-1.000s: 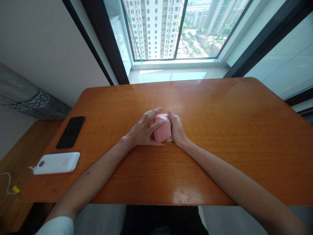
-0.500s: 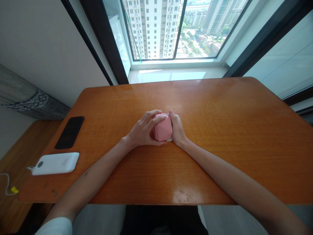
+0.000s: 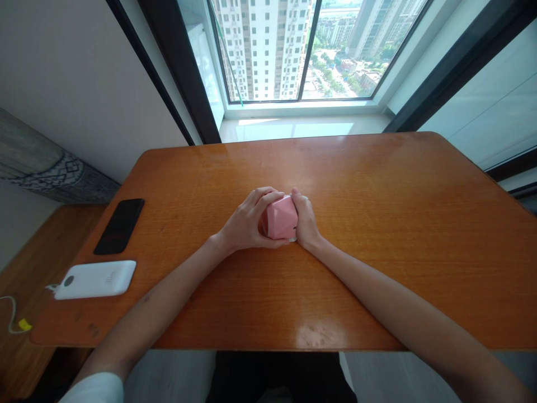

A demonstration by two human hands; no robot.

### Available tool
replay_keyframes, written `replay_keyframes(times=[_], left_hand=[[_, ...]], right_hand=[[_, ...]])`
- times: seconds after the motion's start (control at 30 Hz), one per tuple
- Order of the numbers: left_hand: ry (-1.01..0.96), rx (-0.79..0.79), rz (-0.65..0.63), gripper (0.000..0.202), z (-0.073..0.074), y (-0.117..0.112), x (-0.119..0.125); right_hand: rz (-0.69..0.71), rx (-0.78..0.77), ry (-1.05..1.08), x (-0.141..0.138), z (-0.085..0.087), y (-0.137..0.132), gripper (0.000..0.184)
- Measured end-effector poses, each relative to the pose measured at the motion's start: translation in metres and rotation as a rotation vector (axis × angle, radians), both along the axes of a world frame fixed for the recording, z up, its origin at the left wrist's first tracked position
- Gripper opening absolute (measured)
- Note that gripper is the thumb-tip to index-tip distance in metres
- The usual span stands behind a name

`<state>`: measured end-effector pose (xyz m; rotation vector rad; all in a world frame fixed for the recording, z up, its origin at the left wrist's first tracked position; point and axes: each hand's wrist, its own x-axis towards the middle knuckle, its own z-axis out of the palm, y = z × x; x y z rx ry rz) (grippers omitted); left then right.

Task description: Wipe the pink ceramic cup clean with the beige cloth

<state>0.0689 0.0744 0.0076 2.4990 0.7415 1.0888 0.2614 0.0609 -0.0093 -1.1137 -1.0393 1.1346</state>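
A pink faceted box [image 3: 281, 218] with angular, gem-like sides sits in the middle of the wooden table, held between my two hands. My left hand [image 3: 247, 221] curls its fingers over the box's left side. My right hand [image 3: 305, 220] presses against its right side. A sliver of something white [image 3: 291, 239] shows at the box's lower edge, mostly hidden.
At the table's left side lie a black smartphone [image 3: 119, 226] and a white power bank [image 3: 95, 279] with a cable running off the edge. The orange wooden table [image 3: 377, 224] ends at a window sill, with a floor-to-ceiling window beyond it.
My left fingers have closed from spread to curled around the box. The box has turned slightly and shifted a little to the right between my hands.
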Motion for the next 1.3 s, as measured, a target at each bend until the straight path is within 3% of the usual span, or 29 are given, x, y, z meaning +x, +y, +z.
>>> replay_keyframes(times=[0.1, 0.27, 0.4, 0.5, 0.6, 0.7, 0.83, 1.0, 1.3], left_hand=[[-0.041, -0.083, 0.009, 0.099, -0.002, -0.001, 0.001], [-0.104, -0.362, 0.056, 0.093, -0.008, -0.003, 0.002], [-0.101, -0.39, 0.058, 0.096, -0.015, -0.004, 0.002], [-0.112, -0.312, 0.039, 0.106, -0.02, -0.003, 0.002], [-0.099, -0.071, -0.016, 0.112, -0.022, 0.001, -0.001], [0.033, 0.202, -0.085, 0.11, -0.022, 0.008, -0.006], [0.102, 0.372, -0.073, 0.114, -0.022, 0.014, -0.011], [0.067, 0.287, -0.026, 0.102, -0.022, 0.011, -0.01], [0.041, 0.095, 0.029, 0.102, -0.007, 0.0, -0.003]], right_hand=[[0.017, 0.002, -0.014, 0.0, 0.004, -0.002, 0.069], [0.075, -0.006, -0.018, -0.002, 0.008, -0.005, 0.069], [0.08, -0.012, -0.012, -0.002, 0.01, -0.006, 0.069], [0.083, -0.023, -0.02, -0.002, 0.012, -0.006, 0.07], [0.074, -0.018, -0.033, -0.002, 0.014, -0.006, 0.069], [0.063, -0.01, -0.018, -0.003, 0.015, -0.006, 0.066], [0.075, -0.016, 0.004, -0.003, 0.014, -0.005, 0.066], [0.101, -0.019, -0.013, -0.002, 0.013, -0.004, 0.069], [0.048, 0.035, -0.051, -0.001, 0.006, -0.003, 0.069]])
